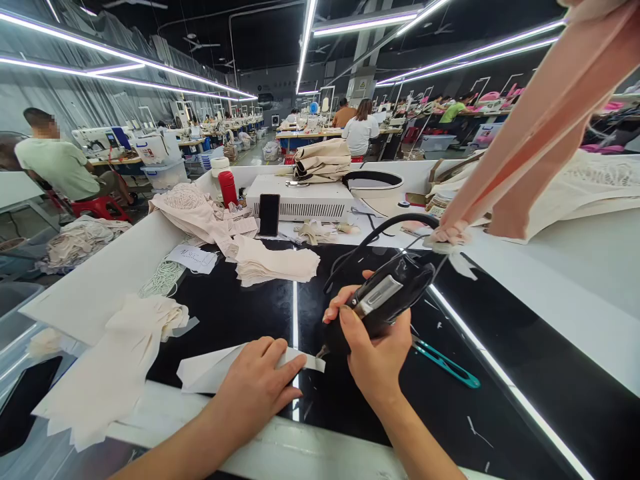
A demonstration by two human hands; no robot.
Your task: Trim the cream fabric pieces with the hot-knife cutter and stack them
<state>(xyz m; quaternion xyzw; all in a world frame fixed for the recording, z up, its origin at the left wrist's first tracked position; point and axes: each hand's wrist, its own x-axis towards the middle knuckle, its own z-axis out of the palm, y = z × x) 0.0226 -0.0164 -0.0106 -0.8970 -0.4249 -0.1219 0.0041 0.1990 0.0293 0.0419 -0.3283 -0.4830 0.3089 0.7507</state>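
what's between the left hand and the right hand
In the head view, the end of the pale strip sticks out past the left hand, and near that end is the metal tip of the black tool that the right hand grips.

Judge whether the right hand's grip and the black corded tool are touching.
Touching. The head view shows the right hand's grip closed around the black corded tool, thumb and fingers against it.

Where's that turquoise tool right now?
In the head camera's view, the turquoise tool lies on the black tabletop, right of centre, just to the right of the right hand holding the black handheld device.
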